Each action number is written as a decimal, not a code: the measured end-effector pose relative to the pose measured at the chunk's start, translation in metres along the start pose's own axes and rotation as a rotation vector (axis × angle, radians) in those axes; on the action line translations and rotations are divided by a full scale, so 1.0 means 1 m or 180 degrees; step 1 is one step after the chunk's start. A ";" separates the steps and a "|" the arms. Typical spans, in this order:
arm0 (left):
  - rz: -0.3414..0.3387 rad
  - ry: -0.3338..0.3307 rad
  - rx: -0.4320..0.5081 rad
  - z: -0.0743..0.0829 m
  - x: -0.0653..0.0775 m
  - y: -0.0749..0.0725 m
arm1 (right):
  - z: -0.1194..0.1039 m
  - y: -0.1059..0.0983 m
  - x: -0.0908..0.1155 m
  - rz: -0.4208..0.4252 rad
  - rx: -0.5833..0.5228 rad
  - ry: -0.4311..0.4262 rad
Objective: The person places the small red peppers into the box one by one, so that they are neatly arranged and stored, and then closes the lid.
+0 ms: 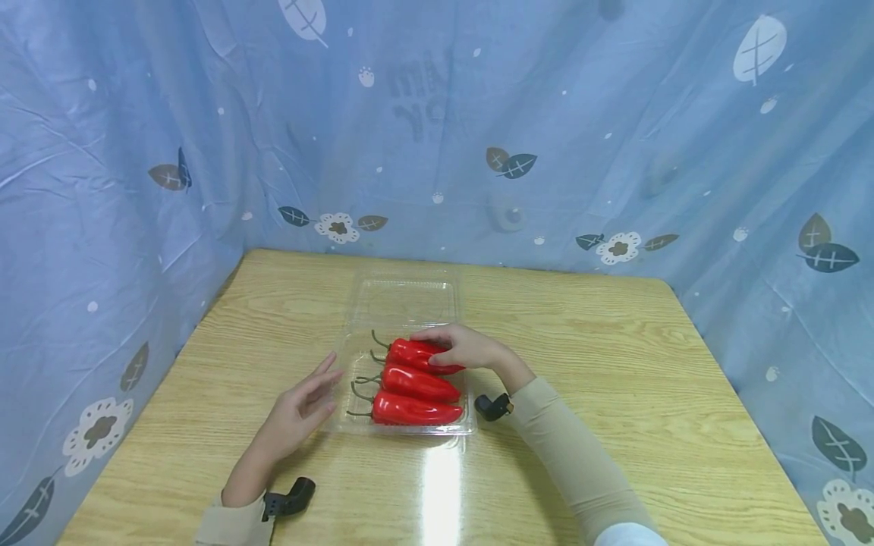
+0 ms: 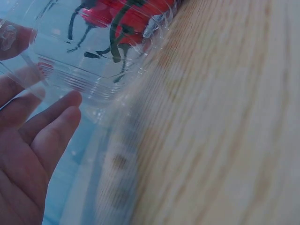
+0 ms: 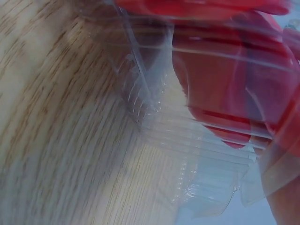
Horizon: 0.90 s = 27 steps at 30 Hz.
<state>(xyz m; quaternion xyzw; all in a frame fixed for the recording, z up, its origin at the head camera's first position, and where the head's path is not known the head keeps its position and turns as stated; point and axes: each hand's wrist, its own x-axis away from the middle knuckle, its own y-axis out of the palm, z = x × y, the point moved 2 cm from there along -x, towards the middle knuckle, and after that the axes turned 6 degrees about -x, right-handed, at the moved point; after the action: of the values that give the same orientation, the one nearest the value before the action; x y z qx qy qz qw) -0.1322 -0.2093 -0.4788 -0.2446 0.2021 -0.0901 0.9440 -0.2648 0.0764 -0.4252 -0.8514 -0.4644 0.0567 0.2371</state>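
Observation:
Several long red peppers [image 1: 416, 410] with dark green stems lie side by side in a clear plastic clamshell box [image 1: 403, 429], stems pointing left. My right hand [image 1: 463, 346] is over the farthest red pepper [image 1: 404, 350], fingers along its far side and thumb on its near side, holding it inside the box. In the right wrist view, red peppers [image 3: 211, 75] show through the clear wall. My left hand [image 1: 293, 413] is beside the box's left edge with relaxed fingers and holds nothing. The left wrist view shows its fingers [image 2: 56, 136] close to the plastic wall.
The box's transparent lid [image 1: 406, 302] lies folded back on the far side. Beneath everything is a wood-grain table [image 1: 580, 334]. A blue patterned curtain [image 1: 437, 152] hangs around its back and sides.

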 end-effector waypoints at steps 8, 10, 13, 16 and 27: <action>0.0013 -0.0014 -0.0034 0.000 0.000 0.000 | 0.002 0.002 -0.006 0.0037 0.0104 -0.0017; 0.0011 -0.0016 -0.0027 0.000 0.000 0.000 | 0.002 0.003 -0.007 0.0035 0.0096 -0.0020; 0.0004 -0.0016 -0.0004 0.000 0.000 0.000 | 0.003 0.003 -0.008 0.0037 0.0101 0.0004; 0.0001 -0.0025 -0.0001 0.000 0.000 0.001 | 0.003 0.002 -0.009 0.0064 0.0080 -0.0029; -0.0003 -0.0058 -0.0014 -0.002 0.000 0.001 | 0.003 -0.003 -0.008 0.0274 -0.0129 -0.0248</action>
<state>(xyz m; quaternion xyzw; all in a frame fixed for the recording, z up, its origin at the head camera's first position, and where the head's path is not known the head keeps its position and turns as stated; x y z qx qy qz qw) -0.1331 -0.2096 -0.4812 -0.2476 0.1935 -0.0879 0.9453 -0.2722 0.0724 -0.4272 -0.8724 -0.4373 0.0906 0.1989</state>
